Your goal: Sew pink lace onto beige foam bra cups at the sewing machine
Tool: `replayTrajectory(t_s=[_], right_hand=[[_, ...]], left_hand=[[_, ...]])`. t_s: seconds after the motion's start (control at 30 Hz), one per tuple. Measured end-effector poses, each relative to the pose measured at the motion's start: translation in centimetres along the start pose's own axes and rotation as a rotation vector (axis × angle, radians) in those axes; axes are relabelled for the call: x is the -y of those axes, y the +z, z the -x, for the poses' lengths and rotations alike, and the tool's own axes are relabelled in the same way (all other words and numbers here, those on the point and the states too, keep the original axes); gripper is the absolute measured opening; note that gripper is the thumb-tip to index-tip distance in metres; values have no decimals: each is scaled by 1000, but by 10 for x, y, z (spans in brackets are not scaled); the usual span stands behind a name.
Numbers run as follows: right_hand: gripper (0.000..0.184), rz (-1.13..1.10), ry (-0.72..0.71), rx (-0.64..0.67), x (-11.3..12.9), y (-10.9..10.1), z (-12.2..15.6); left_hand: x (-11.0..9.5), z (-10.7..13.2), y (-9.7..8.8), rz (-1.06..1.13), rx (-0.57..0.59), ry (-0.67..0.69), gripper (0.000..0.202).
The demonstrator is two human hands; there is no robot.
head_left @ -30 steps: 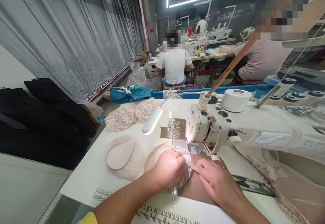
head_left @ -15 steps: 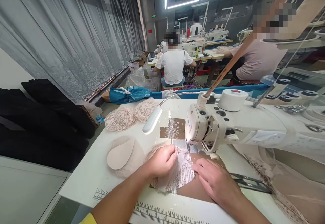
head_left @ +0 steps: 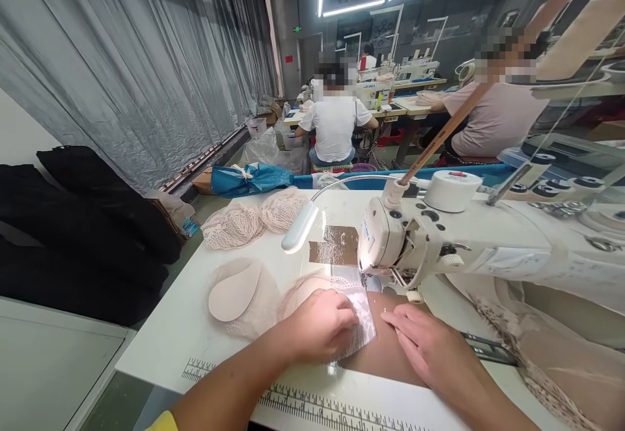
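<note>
A pale lace piece lies under the sewing machine's needle area, its right edge over a brown covering on the table. My left hand is closed on this lace, fingers curled down into it. Just right of the lace edge, my right hand rests low over the brown covering, its fingertips pressed together and apart from the lace. Whether something small is between those fingertips is hidden. To the left lies a beige bra cup pad on sheer fabric.
Two lace cups lie at the table's far left. A lamp hangs over the table. Printed ruler marks run along the front edge. Sheer fabric and a dark tool lie right. Co-workers sit ahead.
My left hand has turned over and moved slightly right and down on the lace. My right hand has drawn right, away from the lace edge it was touching.
</note>
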State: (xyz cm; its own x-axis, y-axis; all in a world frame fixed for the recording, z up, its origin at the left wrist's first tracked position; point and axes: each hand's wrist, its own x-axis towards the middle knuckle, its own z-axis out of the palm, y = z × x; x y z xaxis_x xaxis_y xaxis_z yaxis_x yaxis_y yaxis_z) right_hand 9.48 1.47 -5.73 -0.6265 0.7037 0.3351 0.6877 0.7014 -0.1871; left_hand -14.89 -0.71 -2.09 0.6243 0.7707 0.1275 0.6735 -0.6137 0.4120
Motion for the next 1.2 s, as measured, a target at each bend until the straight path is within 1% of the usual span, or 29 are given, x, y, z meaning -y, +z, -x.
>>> replayTrajectory(t_s=[0.07, 0.17, 0.27, 0.43, 0.5, 0.6, 0.73, 0.8, 0.87, 0.97, 1.13, 1.2], right_hand=[[30, -74, 3, 47, 4, -10, 2], [29, -135, -4, 48, 10, -17, 7], [29, -144, -8, 45, 15, -15, 12], [30, -119, -46, 30, 14, -5, 19], [30, -112, -65, 9, 13, -2, 21], [30, -108, -81, -23, 13, 1, 22], [30, -131, -58, -51, 22, 5, 19], [30, -115, -61, -58, 28, 8, 18], [34, -82, -59, -32, 33, 9, 18], [39, -63, -48, 16, 36, 7, 20], [39, -93, -43, 20, 36, 4, 24], [39, -95, -41, 19, 35, 4, 24]], left_hand=[[-3, 3, 0, -43, 5, 31, 12], [-7, 5, 4, -128, 9, 71, 15], [-6, 6, 12, -200, -17, 89, 15], [-3, 1, 26, -261, -86, 37, 25], [-2, 1, 27, -224, -106, 31, 24], [-1, 2, 24, -108, -132, 21, 19], [-1, 4, 22, -2, -157, -12, 14], [0, 5, 21, 9, -155, -29, 14], [1, 5, 22, 0, -140, -27, 13], [3, 7, 22, -53, -100, 24, 14], [2, 8, 21, -183, -2, 113, 19], [0, 8, 19, -219, 12, 131, 23]])
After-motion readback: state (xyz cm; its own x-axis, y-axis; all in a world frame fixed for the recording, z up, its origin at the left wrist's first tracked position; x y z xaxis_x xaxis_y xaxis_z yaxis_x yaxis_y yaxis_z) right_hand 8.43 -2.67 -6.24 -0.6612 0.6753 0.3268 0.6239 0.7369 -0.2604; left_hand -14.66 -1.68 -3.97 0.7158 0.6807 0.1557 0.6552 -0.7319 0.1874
